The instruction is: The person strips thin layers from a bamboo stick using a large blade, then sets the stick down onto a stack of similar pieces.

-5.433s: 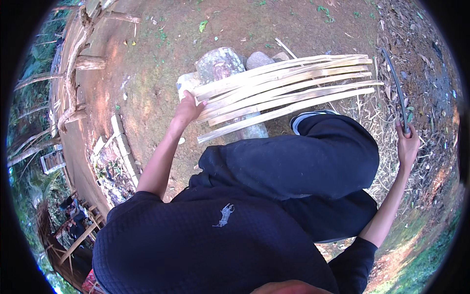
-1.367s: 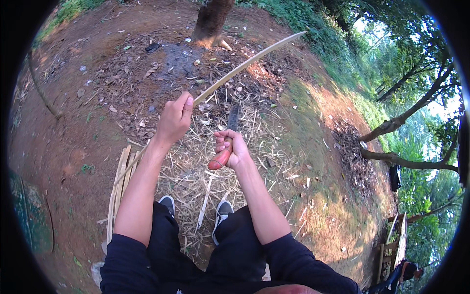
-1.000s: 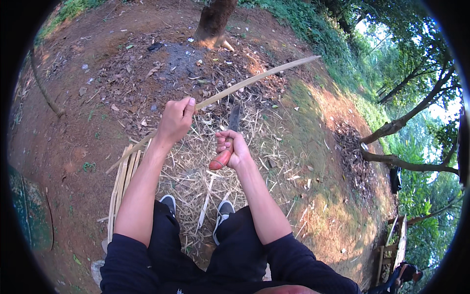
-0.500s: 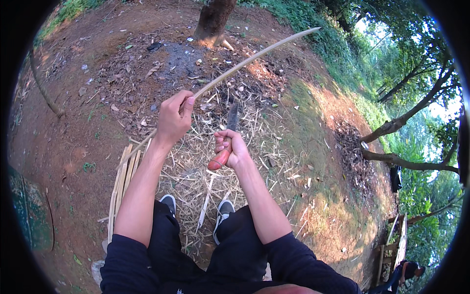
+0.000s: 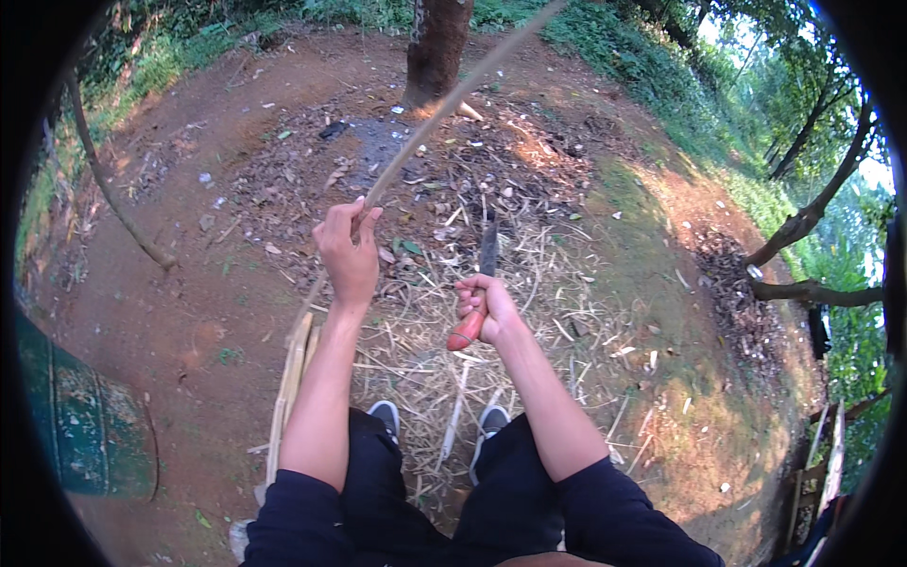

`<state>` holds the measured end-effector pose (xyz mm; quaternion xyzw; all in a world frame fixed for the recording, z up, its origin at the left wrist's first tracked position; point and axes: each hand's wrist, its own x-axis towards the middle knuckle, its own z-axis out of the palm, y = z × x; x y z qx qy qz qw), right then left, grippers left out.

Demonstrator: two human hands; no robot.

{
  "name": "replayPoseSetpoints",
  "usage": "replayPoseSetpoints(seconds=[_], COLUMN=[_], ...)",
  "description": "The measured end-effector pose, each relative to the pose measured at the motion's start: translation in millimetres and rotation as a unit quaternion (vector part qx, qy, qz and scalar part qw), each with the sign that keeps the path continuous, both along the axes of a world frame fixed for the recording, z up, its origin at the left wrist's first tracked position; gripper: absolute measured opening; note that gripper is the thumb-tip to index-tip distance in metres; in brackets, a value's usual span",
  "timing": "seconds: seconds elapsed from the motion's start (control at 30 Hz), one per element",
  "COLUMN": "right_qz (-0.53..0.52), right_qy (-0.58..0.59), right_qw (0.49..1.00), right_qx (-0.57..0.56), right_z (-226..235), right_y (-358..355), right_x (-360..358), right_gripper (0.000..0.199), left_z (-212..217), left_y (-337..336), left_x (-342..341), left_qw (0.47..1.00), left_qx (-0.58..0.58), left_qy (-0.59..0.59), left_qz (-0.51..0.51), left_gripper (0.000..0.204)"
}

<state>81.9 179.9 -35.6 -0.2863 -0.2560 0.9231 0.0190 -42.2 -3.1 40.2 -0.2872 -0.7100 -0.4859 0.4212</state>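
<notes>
My left hand (image 5: 348, 253) is closed round a long, thin pale strip (image 5: 427, 125) that looks like split bamboo or wood. The strip rises away from me to the upper right, and its lower end runs back beside my left forearm. In my right hand (image 5: 489, 310) is a knife (image 5: 488, 250) with a dark blade and a reddish-orange handle. Its blade points away from me, apart from the strip. Below and around the hands, pale shavings (image 5: 416, 350) cover the ground between and beyond my feet.
Several split strips (image 5: 289, 387) lie left of my left forearm. A weathered green barrel (image 5: 85, 416) stands at the left edge. Ahead is a tree trunk (image 5: 436, 52); bare branches (image 5: 803, 222) reach in from the right. Dry leaves and reddish soil surround the shavings.
The view has swung left and up. My left hand has turned, and the strip now rises more steeply, its far tip reaching the top of the picture. Both hands keep their holds.
</notes>
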Motion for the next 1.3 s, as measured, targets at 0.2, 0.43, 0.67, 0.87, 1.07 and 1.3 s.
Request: replayPoseSetpoints(seconds=[0.2, 0.43, 0.67, 0.87, 1.07, 1.3], right_qz=[0.005, 0.007, 0.025, 0.020, 0.026, 0.028], right_qy=[0.008, -0.002, 0.015, 0.009, 0.008, -0.006], right_qw=[1.000, 1.000, 1.000, 0.999, 0.999, 0.999], right_qx=[-0.004, 0.006, 0.000, 0.024, 0.030, 0.036], right_z=[0, 1, -8, -8, -8, 1], right_y=[-5, -17, -23, -26, -26, -30], right_x=[-2, -5, -12, -14, -12, -7], right_gripper=[0.008, 0.011, 0.013, 0.015, 0.014, 0.014], left_z=[10, 6, 22, 13, 20, 19], left_y=[-10, -9, -12, -1, 20, 28], left_x=[-5, -3, 9, 10, 38, 42], left_qw=[0.998, 0.996, 0.994, 0.970, 0.963, 0.981], left_qx=[0.041, 0.069, 0.051, 0.128, 0.070, 0.013], left_qy=[0.021, -0.035, -0.053, -0.098, -0.135, -0.083], left_qz=[0.037, -0.053, -0.077, -0.181, -0.222, -0.172], left_gripper=[0.012, 0.029, 0.035, 0.017, 0.017, 0.016])
